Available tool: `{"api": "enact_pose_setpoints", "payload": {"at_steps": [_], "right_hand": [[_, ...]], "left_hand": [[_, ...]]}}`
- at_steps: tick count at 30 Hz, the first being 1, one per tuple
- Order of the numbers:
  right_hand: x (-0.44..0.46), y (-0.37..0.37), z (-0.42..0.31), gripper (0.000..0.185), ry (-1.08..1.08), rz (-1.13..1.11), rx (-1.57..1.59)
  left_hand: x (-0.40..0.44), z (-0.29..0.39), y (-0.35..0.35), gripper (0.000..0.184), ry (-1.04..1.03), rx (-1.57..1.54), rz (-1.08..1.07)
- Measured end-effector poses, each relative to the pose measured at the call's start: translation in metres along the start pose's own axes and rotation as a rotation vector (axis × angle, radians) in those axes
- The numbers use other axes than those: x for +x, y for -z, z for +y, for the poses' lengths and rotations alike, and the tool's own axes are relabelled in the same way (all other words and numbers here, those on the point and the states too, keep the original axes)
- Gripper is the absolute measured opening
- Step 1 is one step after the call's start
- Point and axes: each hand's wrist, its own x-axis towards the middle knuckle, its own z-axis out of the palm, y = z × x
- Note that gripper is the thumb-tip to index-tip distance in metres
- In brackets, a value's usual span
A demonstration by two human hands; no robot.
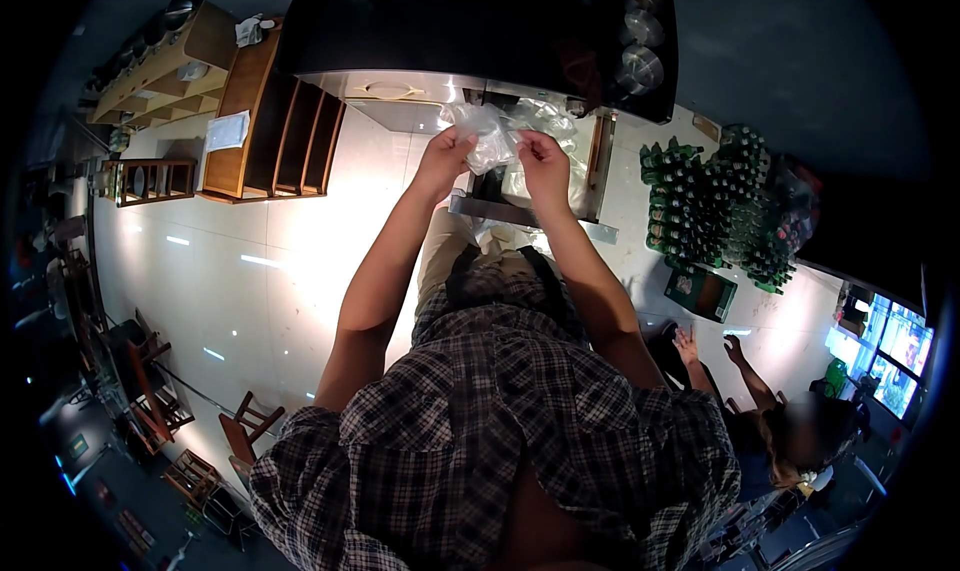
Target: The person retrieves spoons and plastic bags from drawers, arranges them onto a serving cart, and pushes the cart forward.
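Note:
A clear plastic bag (490, 143) is stretched between my two hands, above an open drawer (490, 210) under the dark counter. My left hand (445, 161) pinches the bag's left side between thumb and fingers. On the other side, my right hand (544, 163) has its fingers closed on the bag's right edge. More clear plastic (545, 121) lies in the drawer behind the bag. What else the drawer holds is hard to make out.
The black countertop (460, 31) carries several glass lids (640, 69) at its right. Many green bottles (700, 206) stand on the floor to the right, beside a green crate (701, 293). Another person (790, 431) is at the lower right. A wooden cabinet (250, 121) stands left.

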Motion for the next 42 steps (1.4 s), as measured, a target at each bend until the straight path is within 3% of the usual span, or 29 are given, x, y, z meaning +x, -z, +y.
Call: {"api": "enact_pose_setpoints", "payload": {"at_steps": [1, 3, 4, 6, 10, 14, 16, 17, 20, 21, 23, 24, 25, 28, 32, 34, 37, 42], "right_hand": [[-0.001, 0.000, -0.002, 0.016, 0.000, -0.001, 0.000], [-0.005, -0.001, -0.020, 0.026, 0.260, 0.070, -0.342], [-0.005, -0.002, -0.024, 0.026, 0.260, 0.070, -0.342], [-0.007, -0.003, -0.028, 0.035, 0.690, 0.003, -0.734], [-0.014, -0.007, -0.022, 0.036, 0.847, -0.167, -0.747], [-0.012, -0.005, -0.018, 0.034, 0.832, -0.207, -0.683], [-0.019, -0.002, -0.018, 0.038, 0.633, -0.214, -0.504], [-0.017, -0.001, -0.014, 0.038, 0.633, -0.215, -0.504], [-0.003, 0.000, -0.005, 0.038, 0.383, -0.047, 0.286], [0.007, 0.007, -0.006, 0.038, 0.382, -0.048, 0.286], [0.022, 0.023, -0.013, 0.038, -0.270, -0.372, 0.259], [0.022, 0.027, -0.015, 0.046, -0.421, -0.465, 0.338], [0.023, 0.027, -0.017, 0.046, -0.418, -0.462, 0.339], [0.023, 0.018, -0.033, 0.044, -0.358, -0.763, -0.031], [0.020, 0.010, -0.031, 0.039, -0.336, -0.731, -0.161], [0.017, 0.007, -0.022, 0.029, -0.276, -0.611, -0.023], [0.016, 0.003, -0.003, 0.018, -0.085, -0.529, 0.031], [0.014, 0.005, -0.014, 0.023, 0.198, -0.604, -0.004]], "left_hand": [[-0.001, 0.000, 0.000, 0.019, -0.044, 0.062, -0.013], [0.001, -0.003, 0.000, 0.019, -0.039, 0.093, 0.016], [0.001, -0.006, -0.002, 0.018, -0.033, 0.125, 0.043], [0.004, -0.015, -0.004, 0.018, -0.059, 0.142, 0.035], [0.004, -0.019, -0.007, 0.018, -0.059, 0.083, -0.015], [-0.002, 0.000, -0.017, 0.019, 0.064, 0.045, 0.017], [-0.005, 0.004, -0.019, 0.024, -0.010, 0.097, -0.041], [-0.004, 0.001, -0.016, 0.024, -0.010, 0.097, -0.041], [-0.001, -0.002, -0.003, 0.028, -0.013, 0.199, -0.048], [-0.002, 0.001, -0.002, 0.027, -0.048, 0.362, -0.087], [-0.004, 0.004, 0.000, 0.026, -0.082, 0.525, -0.128], [-0.004, 0.004, 0.000, 0.023, -0.060, 0.637, -0.168], [-0.003, 0.005, 0.000, 0.020, -0.040, 0.751, -0.207], [-0.003, 0.012, -0.005, 0.020, 0.025, 0.915, -0.249], [0.002, 0.009, 0.000, 0.020, 0.068, 0.954, -0.256], [-0.003, 0.011, -0.003, 0.020, 0.077, 0.601, -0.235], [-0.001, 0.012, 0.001, 0.022, 0.197, 0.483, -0.222], [0.005, 0.003, 0.015, 0.024, 0.252, 0.165, -0.180]]}}
